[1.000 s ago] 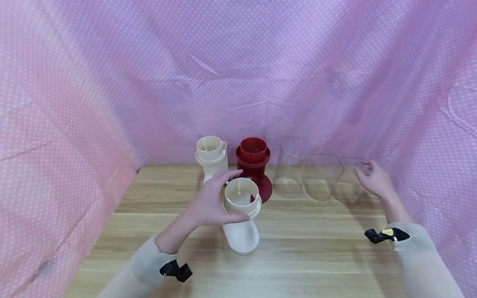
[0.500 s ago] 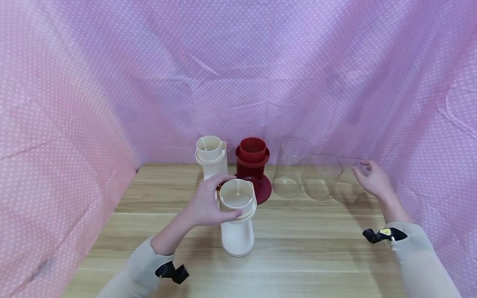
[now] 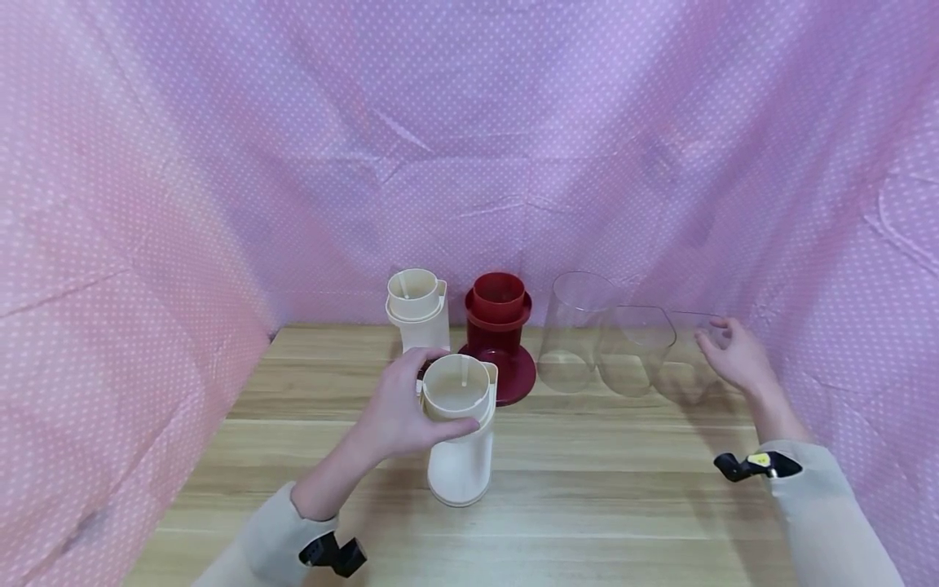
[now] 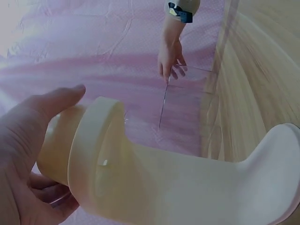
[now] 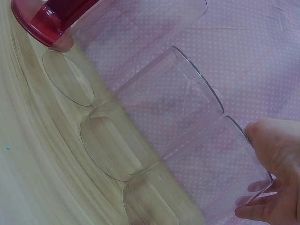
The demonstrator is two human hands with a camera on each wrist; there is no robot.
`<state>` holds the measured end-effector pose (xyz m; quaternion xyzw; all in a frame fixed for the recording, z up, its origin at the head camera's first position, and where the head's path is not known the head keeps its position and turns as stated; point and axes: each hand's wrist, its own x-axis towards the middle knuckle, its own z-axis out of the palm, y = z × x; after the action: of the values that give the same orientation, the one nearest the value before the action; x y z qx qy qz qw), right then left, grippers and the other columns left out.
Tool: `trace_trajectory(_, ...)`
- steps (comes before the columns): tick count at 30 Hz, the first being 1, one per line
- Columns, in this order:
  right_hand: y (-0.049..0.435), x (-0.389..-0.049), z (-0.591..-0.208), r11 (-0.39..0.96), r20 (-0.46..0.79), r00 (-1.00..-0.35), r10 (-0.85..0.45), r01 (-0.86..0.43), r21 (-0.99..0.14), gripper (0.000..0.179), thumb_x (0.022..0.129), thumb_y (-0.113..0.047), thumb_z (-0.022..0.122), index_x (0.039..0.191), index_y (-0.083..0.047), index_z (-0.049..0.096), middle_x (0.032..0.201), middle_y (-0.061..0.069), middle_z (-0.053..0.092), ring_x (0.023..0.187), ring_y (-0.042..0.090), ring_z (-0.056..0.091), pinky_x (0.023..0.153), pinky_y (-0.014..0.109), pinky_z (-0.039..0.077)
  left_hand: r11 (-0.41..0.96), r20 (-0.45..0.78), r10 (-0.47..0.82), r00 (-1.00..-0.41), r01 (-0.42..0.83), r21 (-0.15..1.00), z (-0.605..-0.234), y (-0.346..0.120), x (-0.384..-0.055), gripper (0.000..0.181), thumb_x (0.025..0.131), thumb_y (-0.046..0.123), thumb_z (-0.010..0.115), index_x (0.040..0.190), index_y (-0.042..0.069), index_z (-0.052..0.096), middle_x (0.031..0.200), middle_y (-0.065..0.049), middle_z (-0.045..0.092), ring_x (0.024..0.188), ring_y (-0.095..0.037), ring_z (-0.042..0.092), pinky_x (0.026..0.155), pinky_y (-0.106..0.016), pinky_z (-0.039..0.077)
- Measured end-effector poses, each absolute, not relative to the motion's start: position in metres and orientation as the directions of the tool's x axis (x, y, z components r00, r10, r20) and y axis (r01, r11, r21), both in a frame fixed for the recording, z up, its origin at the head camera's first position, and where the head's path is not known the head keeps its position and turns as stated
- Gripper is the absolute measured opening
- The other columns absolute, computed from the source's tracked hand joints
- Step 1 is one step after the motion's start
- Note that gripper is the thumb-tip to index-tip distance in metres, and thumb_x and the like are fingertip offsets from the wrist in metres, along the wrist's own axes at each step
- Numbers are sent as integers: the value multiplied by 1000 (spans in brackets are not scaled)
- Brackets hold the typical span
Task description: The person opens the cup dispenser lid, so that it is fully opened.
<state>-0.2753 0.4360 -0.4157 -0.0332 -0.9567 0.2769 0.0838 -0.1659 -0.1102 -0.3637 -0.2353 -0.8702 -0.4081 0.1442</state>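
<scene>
My left hand (image 3: 402,414) grips a cream plastic stand (image 3: 460,469) by its round, cup-shaped top, thumb on the near side and fingers behind. The stand is upright, with a rounded foot towards me; in the left wrist view its cream collar (image 4: 91,145) lies beside the curled fingers. At the far right, my right hand (image 3: 736,356) holds the top rim of a clear cylindrical container (image 3: 678,371). In the right wrist view the thumb and fingertips of that hand (image 5: 276,173) lie at the rim, some fingers seen through the clear wall.
Behind the held stand are a second cream stand (image 3: 424,333) and a dark red stand (image 3: 517,379) with a round foot. Two more clear containers, one by the red stand (image 3: 568,359) and one in the middle (image 3: 632,367), stand in the same row. A pink dotted curtain (image 3: 469,163) hangs behind the wooden table (image 3: 587,514).
My left hand has closed round the stand's top, and the stand has moved slightly left, turning a little. The right hand stays at the rim of the clear container.
</scene>
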Motion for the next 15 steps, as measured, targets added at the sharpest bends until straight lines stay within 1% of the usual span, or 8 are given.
trace_trajectory(2,436,-275,-416,845,141,-984,112,19,-535,71,112,-45,43,157,9,34,147,53,38,134,70,39,107,81,35,543,440,265,-858,510,667,-365,-110,-166,87,60,36,104,133,10,64,124,-1,73,110,-19,69,92,-40,61)
trace_trajectory(5,437,-275,-416,848,142,-983,113,21,-530,71,112,-45,42,157,9,34,147,52,38,133,70,39,107,81,35,507,453,255,-854,517,690,-366,-115,-169,82,59,30,105,129,11,68,120,0,75,106,-18,70,89,-36,61)
trace_trajectory(9,436,-274,-418,853,149,-983,110,16,-522,70,112,-44,42,157,9,34,147,52,39,132,69,40,107,81,35,503,462,250,-851,522,689,-361,-131,-171,75,59,28,104,125,13,72,116,1,77,103,-16,71,88,-32,60)
trace_trajectory(11,436,-274,-418,853,151,-982,112,17,-522,69,112,-43,43,157,9,34,147,52,39,132,69,40,107,81,35,519,462,241,-854,515,682,-356,-143,-171,74,59,28,103,125,12,73,114,0,78,100,-15,71,88,-31,59)
trace_trajectory(15,435,-274,-416,851,153,-982,114,17,-525,69,112,-43,43,156,9,35,147,52,39,132,69,41,108,80,36,573,476,208,-854,501,649,-346,-173,-175,73,60,27,103,125,10,74,112,-2,79,97,-15,69,84,-24,56)
